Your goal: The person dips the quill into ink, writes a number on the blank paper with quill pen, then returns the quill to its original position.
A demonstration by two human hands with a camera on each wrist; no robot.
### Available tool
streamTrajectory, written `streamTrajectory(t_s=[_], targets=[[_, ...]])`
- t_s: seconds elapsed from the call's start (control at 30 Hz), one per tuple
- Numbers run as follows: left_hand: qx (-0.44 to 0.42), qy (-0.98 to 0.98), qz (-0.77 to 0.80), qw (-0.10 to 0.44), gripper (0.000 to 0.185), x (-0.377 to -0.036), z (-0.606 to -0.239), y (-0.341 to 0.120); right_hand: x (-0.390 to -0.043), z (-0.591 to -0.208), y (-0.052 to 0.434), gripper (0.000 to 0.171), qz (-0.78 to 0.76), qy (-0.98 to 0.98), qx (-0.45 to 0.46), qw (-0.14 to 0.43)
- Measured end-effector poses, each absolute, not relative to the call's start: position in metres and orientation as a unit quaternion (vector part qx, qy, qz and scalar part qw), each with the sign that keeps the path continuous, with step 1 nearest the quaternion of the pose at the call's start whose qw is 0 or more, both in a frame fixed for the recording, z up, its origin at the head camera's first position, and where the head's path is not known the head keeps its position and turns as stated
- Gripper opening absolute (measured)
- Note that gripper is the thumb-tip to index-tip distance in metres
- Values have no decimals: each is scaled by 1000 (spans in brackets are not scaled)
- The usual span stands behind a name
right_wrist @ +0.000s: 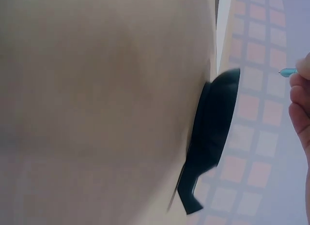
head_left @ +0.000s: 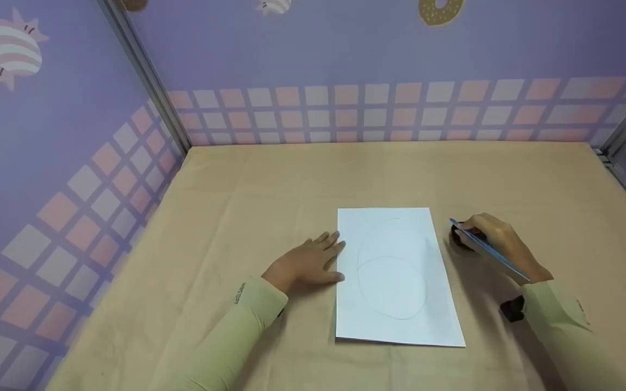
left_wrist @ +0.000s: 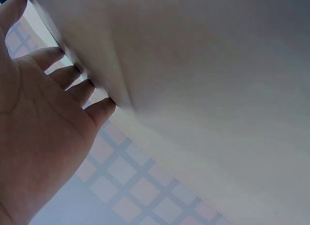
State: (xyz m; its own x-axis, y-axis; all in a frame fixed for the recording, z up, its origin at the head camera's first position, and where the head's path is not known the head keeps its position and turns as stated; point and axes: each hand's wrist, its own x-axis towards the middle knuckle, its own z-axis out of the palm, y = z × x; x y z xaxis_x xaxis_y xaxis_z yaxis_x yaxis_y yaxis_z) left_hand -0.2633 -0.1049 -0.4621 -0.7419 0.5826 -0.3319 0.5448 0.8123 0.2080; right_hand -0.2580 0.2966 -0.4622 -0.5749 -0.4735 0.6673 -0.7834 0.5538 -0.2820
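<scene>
A sheet of paper (head_left: 394, 271) bearing faint ovals lies flat on the table (head_left: 237, 179). It is steadied at its left edge by the left hand (head_left: 307, 263), fingers flat and relaxed. A blue pen (head_left: 489, 251) is pinched in the right hand (head_left: 495, 244), just beside a black object (right_wrist: 213, 133) off the sheet's right edge. Drawing appears paused; the next stroke calls for returning the tip to the sheet.

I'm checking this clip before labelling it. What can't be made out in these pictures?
- Head view: the dark object under the right hand is mostly hidden by the fingers.
- Head view: the pencil lines on the paper are too faint to read beyond two ovals.
- Right wrist view: the blue pen is cut off by the edge.
- Left wrist view: the left hand blocks the paper; the rest is blurred.
</scene>
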Motion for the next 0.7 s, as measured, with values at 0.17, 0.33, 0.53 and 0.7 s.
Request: streamTrajectory(t_s=[0.17, 0.33, 0.53, 0.7], targets=[[300, 933, 49, 192, 80, -264, -463, -104, -257, -461, 310, 30, 291, -831, 381, 283], [301, 933, 47, 192, 80, -264, -461, -104, -253, -460, 323, 32, 292, -830, 380, 286], [300, 932, 56, 195, 80, -263, -461, -104, -250, -461, 336, 33, 260, -841, 372, 295], [304, 932, 51, 191, 80, -263, -461, -104, -248, -463, 345, 35, 258, -848, 371, 275]])
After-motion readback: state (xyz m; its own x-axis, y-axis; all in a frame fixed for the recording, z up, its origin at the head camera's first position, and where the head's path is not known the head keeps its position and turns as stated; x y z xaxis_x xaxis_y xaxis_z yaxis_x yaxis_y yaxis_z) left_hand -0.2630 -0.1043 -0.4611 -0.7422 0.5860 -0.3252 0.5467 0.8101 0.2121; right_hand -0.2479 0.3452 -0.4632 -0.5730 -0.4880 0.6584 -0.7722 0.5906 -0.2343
